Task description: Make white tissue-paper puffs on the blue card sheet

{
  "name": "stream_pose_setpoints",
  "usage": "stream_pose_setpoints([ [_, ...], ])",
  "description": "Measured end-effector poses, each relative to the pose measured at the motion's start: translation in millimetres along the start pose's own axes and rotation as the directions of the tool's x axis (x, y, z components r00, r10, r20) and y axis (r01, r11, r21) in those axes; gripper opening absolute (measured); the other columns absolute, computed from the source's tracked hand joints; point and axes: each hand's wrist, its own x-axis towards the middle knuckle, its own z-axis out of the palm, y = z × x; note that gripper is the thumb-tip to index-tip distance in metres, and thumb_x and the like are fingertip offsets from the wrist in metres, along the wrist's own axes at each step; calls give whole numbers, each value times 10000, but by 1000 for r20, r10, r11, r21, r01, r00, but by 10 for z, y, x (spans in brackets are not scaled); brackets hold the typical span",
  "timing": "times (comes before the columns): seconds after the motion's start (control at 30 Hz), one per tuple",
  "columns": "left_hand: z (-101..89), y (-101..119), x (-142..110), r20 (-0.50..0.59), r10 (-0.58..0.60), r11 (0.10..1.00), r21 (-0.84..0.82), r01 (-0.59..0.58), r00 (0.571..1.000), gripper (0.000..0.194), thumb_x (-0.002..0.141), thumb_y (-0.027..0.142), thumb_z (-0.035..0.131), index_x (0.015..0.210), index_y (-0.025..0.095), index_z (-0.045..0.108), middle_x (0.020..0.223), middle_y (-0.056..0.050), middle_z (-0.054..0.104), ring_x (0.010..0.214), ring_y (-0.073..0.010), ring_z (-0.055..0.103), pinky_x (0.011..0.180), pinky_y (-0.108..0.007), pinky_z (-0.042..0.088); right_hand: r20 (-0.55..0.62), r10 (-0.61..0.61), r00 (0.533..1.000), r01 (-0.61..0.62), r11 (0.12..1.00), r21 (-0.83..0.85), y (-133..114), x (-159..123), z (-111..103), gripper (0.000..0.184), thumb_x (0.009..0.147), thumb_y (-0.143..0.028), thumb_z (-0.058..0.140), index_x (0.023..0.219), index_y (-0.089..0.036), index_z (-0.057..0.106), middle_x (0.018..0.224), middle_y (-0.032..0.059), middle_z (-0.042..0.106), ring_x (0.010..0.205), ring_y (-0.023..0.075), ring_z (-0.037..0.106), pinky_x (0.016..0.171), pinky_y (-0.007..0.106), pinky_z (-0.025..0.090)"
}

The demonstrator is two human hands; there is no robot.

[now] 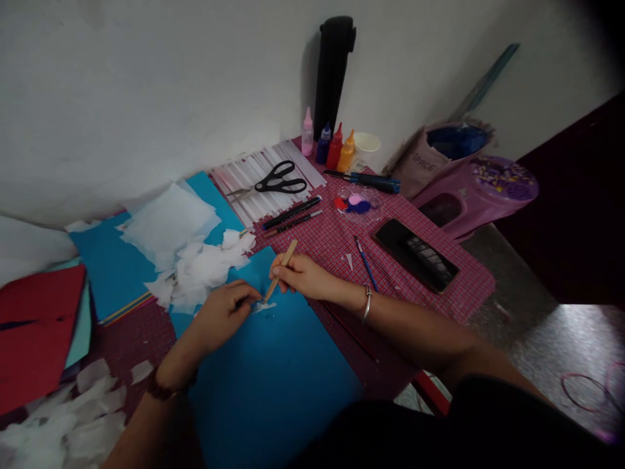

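Observation:
A flat wooden craft stick (282, 270) is pinched in my right hand (305, 275). Its lower tip rests at a small torn white paper scrap (265, 306) on the blue sheet (278, 378). My left hand (222, 312) is closed beside the scrap, fingertips drawn together at its left edge and close to the stick's tip. What those fingertips hold, if anything, is hidden. Just beyond my left hand lies a heap of torn white paper pieces (198, 270), partly over the top of the blue sheet.
Scissors (276, 185) lie on white paper strips (244, 169). Paint bottles (334, 150), a paint palette (359, 203), pens (293, 213), a paintbrush (366, 264) and a phone (415, 254) are to the right. Red sheets (39, 326) and more white scraps (73, 417) lie left.

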Motion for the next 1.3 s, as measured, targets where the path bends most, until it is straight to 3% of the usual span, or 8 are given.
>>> stream_pose_setpoints([
  [0.17, 41, 22, -90, 13, -51, 999, -7, 51, 999, 178, 791, 220, 490, 922, 197, 606, 836, -25, 610, 748, -175, 587, 684, -292, 463, 25, 35, 999, -35, 999, 3, -21, 11, 9, 126, 882, -177, 415, 794, -158, 503, 550, -58, 492, 449, 63, 426, 439, 171, 339],
  [0.3, 63, 43, -136, 26, -64, 998, -7, 64, 998, 239, 735, 196, 548, 968, 204, 603, 900, -35, 606, 804, -183, 589, 740, -311, 474, 49, 33, 998, -33, 999, 10, -39, 15, 14, 130, 885, -168, 408, 802, -156, 508, 550, -55, 490, 452, 69, 423, 440, 181, 343],
  [0.53, 68, 41, -127, 19, -74, 997, -16, 74, 997, 184, 735, 155, 508, 897, 204, 582, 861, -20, 590, 785, -169, 579, 727, -305, 467, 81, 40, 996, -40, 999, -3, -51, 22, 8, 131, 886, -167, 414, 808, -153, 518, 569, -46, 505, 475, 69, 423, 459, 184, 338],
  [0.7, 79, 47, -129, -9, -73, 997, -7, 73, 997, 24, 758, 211, 515, 763, 202, 536, 762, 4, 549, 707, -157, 551, 663, -285, 445, 74, 36, 997, -36, 999, -5, -19, 38, 16, 129, 884, -183, 424, 813, -154, 528, 578, -42, 522, 488, 69, 445, 463, 182, 342],
  [0.9, 66, 77, -116, -24, -72, 997, 11, 72, 997, 120, 819, 231, 442, 740, 204, 530, 746, 7, 530, 678, -151, 537, 634, -272, 420, -55, 59, 997, -54, 995, 85, -17, 2, -48, 180, 889, -191, 393, 751, -158, 505, 494, -65, 449, 424, 65, 399, 411, 172, 306],
  [1.03, 86, 57, -115, -29, -85, 996, 5, 85, 996, 97, 809, 219, 456, 742, 203, 525, 738, 5, 541, 681, -156, 550, 638, -277, 429, -10, 55, 998, -54, 998, 31, -26, -14, -64, 182, 876, -173, 409, 730, -154, 515, 468, -68, 442, 421, 62, 399, 421, 169, 299],
  [1.2, 94, 39, -117, -57, -65, 997, -42, 62, 996, 206, 813, 193, 455, 985, 224, 565, 838, -14, 592, 747, -163, 579, 671, -282, 455, -5, 43, 999, -43, 999, -4, -1, -10, -55, 180, 883, -196, 398, 749, -159, 512, 479, -67, 449, 425, 66, 401, 431, 175, 309],
  [1.3, 79, 39, -107, -21, -30, 999, -25, 30, 999, 185, 824, 196, 442, 892, 220, 612, 818, -15, 587, 722, -157, 574, 648, -275, 448, -16, 35, 999, -35, 999, -14, 23, -6, -51, 182, 890, -223, 396, 767, -160, 513, 498, -61, 461, 436, 68, 410, 430, 174, 314],
])
